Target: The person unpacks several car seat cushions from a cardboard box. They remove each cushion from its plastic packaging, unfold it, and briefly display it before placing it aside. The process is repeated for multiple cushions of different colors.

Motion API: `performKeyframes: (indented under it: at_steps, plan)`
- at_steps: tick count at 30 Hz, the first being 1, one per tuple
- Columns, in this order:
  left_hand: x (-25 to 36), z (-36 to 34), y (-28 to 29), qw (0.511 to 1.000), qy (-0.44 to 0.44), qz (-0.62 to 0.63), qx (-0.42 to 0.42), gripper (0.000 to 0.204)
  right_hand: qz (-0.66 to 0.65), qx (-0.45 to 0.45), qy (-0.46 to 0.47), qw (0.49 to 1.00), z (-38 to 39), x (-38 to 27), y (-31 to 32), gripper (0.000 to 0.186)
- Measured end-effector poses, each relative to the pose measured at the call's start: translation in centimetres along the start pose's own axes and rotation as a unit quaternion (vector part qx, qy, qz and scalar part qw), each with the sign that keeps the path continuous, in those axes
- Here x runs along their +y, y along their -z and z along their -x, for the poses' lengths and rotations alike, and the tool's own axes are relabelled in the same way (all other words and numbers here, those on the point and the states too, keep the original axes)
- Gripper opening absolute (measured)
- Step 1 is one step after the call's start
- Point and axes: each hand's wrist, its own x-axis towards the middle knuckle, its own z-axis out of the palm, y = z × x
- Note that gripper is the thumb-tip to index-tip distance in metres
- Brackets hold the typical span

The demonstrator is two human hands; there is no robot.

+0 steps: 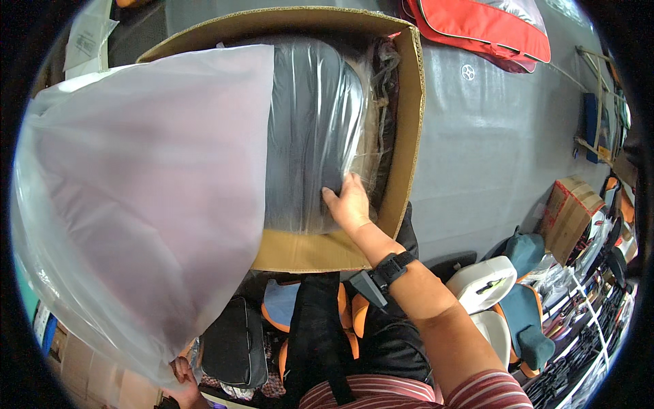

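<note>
A large frosted plastic bag (157, 177) with a pinkish tint fills the left side and overlaps the open cardboard box (407, 116). My left hand (182, 378) is closed on the bag's lower corner, its fingers partly hidden. Inside the box lies a dark, rounded, padded-looking piece (306, 129) wrapped in clear plastic. My right hand (351, 204) grips the lower right edge of this wrapped piece, thumb on top and fingers bent over the side. A black band with a device (385, 276) is strapped on my right wrist. The wrapped piece's left part is hidden behind the bag.
A red zippered bag (487, 31) lies beyond the box on the grey surface (490, 136). Another carton (569, 215) stands at right, near white and teal-orange seat-like parts (528, 320). A black case (235, 344) sits below the box. Clutter lines the right rim.
</note>
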Motion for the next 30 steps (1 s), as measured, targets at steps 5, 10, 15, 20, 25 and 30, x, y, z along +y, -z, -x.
performKeyframes:
  at_steps: [5, 10, 15, 20, 25, 30]
  plan:
    - [-0.8, 0.0, -5.9, 0.979, -0.003, 0.024, 0.201, 0.029, -0.34, -0.11, -0.199, 0.913, -0.3, 4.6, 1.2, 0.069]
    - [-1.1, 0.1, -7.0, 0.975, -0.003, -0.006, 0.222, 0.031, -0.408, -0.163, -0.294, 0.849, -0.9, 4.5, 1.5, 0.073]
    - [-1.0, -0.2, -7.6, 0.966, 0.002, 0.02, 0.26, 0.032, -0.376, -0.161, -0.264, 0.873, -0.9, 4.1, -0.6, 0.059]
    - [-0.8, -0.2, -5.2, 0.986, 0.01, 0.015, 0.168, 0.025, -0.317, -0.105, -0.202, 0.921, 1.1, 1.4, -1.2, 0.041]
    - [0.3, 0.2, -6.2, 0.98, -0.007, 0.024, 0.196, 0.024, -0.28, -0.058, -0.115, 0.951, 5.1, -5.6, 1.0, 0.03]
    - [5.7, 1.3, -3.8, 0.987, 0.055, 0.15, -0.028, 0.026, -0.201, -0.088, -0.05, 0.974, 10.2, -12.3, 4.7, 0.027]
